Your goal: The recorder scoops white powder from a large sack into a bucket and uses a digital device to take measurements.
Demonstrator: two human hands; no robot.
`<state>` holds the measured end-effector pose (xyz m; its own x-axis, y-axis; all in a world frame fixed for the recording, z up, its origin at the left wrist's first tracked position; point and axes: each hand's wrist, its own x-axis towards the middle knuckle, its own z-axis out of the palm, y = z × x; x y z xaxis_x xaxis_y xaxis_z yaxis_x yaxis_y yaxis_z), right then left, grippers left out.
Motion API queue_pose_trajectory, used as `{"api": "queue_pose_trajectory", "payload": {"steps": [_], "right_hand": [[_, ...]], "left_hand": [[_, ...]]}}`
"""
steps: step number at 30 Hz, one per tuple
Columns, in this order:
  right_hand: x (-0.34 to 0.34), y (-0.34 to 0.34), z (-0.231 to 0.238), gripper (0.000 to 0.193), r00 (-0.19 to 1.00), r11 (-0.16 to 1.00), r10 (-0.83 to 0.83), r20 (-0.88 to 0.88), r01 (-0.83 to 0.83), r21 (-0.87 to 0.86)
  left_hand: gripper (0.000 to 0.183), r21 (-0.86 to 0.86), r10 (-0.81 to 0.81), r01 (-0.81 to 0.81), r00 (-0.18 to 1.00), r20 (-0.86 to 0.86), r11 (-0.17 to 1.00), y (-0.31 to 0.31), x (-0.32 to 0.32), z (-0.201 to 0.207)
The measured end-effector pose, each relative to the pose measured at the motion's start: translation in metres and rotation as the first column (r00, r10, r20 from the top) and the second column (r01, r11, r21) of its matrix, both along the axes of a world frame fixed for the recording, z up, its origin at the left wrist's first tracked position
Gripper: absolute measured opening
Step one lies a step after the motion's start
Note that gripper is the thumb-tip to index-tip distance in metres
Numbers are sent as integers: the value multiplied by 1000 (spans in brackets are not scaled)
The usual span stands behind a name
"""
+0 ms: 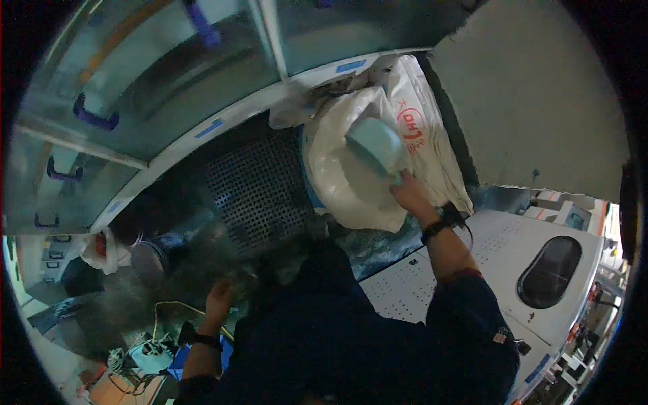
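- Above the white sack (351, 182), I see my right hand (407, 192) gripping a pale blue scoop (376, 145) by its handle.
- My left hand (219, 297) hangs loosely curled, holding nothing, near the perforated metal panel (260, 185).

left hand (219, 297): fingers blurring into dim surroundings, grip unreadable
pale blue scoop (375, 143): handle hiding under right hand (410, 194)
white sack (351, 169): contents not showing

In front of me a dark perforated metal worktop (260, 189) carries a big white sack (351, 182), slumped open against the steel wall behind; a pale blue-green scoop (375, 143) lies in the sack's mouth
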<state>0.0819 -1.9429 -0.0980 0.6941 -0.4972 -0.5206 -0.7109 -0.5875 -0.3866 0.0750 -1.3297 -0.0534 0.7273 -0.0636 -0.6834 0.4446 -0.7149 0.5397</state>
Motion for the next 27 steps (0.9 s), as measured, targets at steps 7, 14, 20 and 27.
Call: {"api": "queue_pose_trajectory", "payload": {"steps": [7,14,20,27], "right_hand": [[115,25,-70,65,993,992,117,-15,-117,-39],[99,12,-205,38,182,78,773,-608,-978,-194],[53,27,-200,32,709,702,694,-124,-705,-105],[54,-27,-134,25,610,612,791,-45,-790,45]], "left_hand": [[42,163,-147,148,989,-16,975,-9,-15,34],[40,146,-87,110,985,-152,983,12,-29,17],[28,205,-79,116,980,-182,972,-46,-7,28],[26,-32,79,-81,994,-79,996,-49,-15,30]]}}
